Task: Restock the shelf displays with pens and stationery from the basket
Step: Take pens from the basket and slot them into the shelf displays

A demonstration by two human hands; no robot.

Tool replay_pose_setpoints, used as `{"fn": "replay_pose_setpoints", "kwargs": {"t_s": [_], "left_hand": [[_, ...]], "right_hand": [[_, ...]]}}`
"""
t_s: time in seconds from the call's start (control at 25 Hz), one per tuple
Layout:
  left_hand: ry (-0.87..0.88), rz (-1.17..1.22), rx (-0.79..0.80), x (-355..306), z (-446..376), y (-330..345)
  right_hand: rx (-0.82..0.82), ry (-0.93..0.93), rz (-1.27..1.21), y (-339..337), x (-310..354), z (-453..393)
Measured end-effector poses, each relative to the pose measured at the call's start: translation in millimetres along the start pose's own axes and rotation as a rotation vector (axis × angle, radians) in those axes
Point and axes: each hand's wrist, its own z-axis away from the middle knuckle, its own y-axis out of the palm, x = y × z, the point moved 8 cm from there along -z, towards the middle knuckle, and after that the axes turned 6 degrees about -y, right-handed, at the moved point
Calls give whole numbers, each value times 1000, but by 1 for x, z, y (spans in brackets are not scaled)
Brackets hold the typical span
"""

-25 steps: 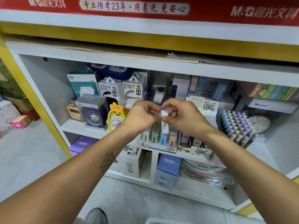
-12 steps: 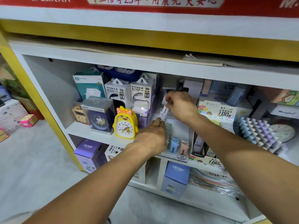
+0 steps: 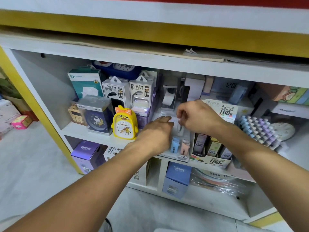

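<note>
My right hand (image 3: pixel 199 117) pinches a small white lead case (image 3: pixel 180 128) by its top and holds it upright over a clear display tray (image 3: pixel 182 155) on the middle shelf. Blue (image 3: pixel 174 145) and pink (image 3: pixel 184 147) cases stand in the tray's front row. My left hand (image 3: pixel 155 134) reaches into the tray's left side, back of the hand up; its fingertips are hidden, so what they touch is unclear. The basket shows only as a pale rim (image 3: pixel 164 230) at the bottom edge.
A yellow duck clock (image 3: pixel 124 123) stands just left of my left hand, with power bank boxes (image 3: pixel 128 91) behind. A 0.7 lead display box (image 3: pixel 212 153) and pastel pens (image 3: pixel 259 129) sit to the right. The shelf board above (image 3: pixel 150 61) hangs low.
My right hand has brought the white case down from the back of the shelf to just over the tray. My left hand stays in the tray. The view has moved closer.
</note>
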Motion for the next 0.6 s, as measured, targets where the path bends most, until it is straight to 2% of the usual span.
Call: {"fn": "replay_pose_setpoints", "kwargs": {"t_s": [0.2,0.36,0.52,0.6], "left_hand": [[133,-25,28,-21,10,2],[128,-140,82,-23,16,11],[122,-132,87,-24,15,11],[124,-131,95,-24,15,11]], "right_hand": [[48,-66,37,-2,8,36],[57,-74,76,5,11,41],[7,-71,87,9,9,45],[38,-71,134,12,8,45]]}}
